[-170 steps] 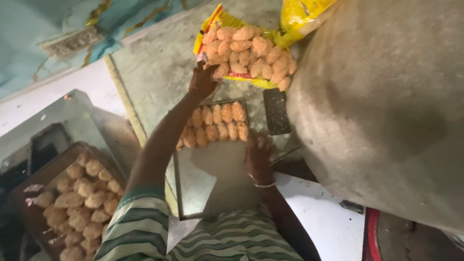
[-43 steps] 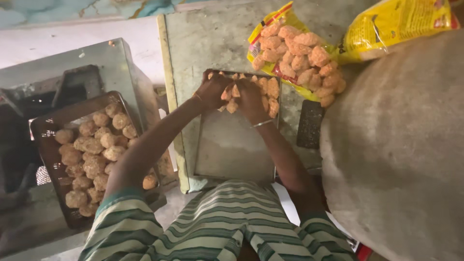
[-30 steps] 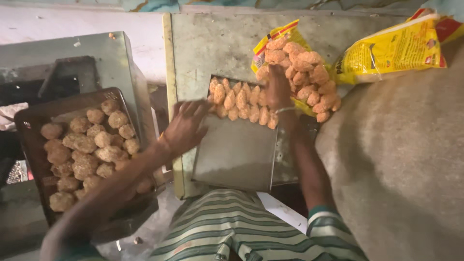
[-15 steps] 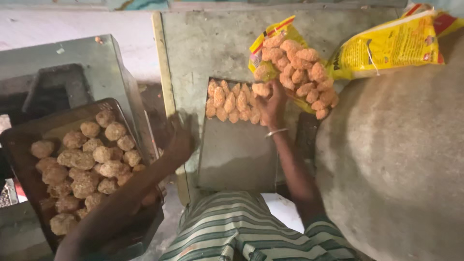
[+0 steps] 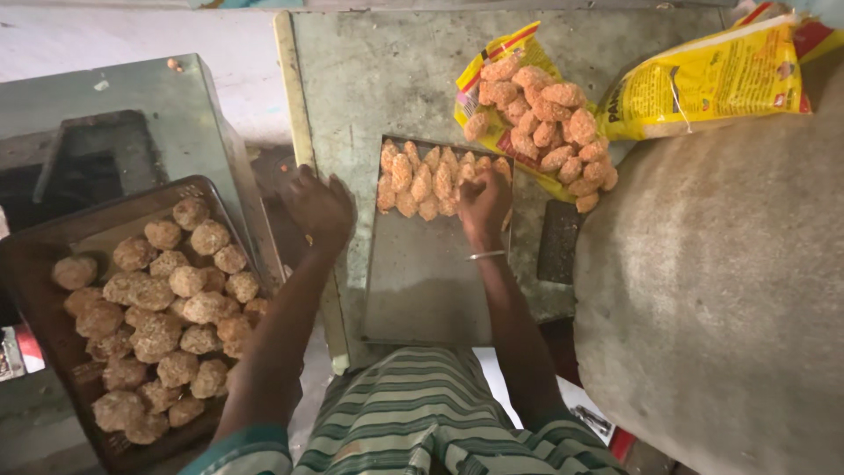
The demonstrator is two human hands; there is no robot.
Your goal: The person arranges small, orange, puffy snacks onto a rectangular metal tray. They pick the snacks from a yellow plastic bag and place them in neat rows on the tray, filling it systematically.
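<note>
A flat metal tray (image 5: 426, 281) lies on the worn table in front of me, with two rows of orange breaded pieces (image 5: 422, 171) along its far end. My right hand (image 5: 482, 204) rests on the right end of those rows, fingers curled over a piece. My left hand (image 5: 318, 207) hovers at the table's left edge, fingers loosely bent, holding nothing. A pile of breaded pieces (image 5: 541, 119) sits on an opened yellow packet beyond the tray.
A dark tray (image 5: 53, 352) of rounder brown crumbed balls (image 5: 163, 308) stands low at my left. A yellow sack (image 5: 703, 84) lies at the far right. A large grey rounded mass (image 5: 730, 299) fills the right side. A small dark block (image 5: 558, 242) lies beside the metal tray.
My left hand has come back from over the dark tray to the table's left edge. My right hand has stayed at the right end of the breaded rows.
</note>
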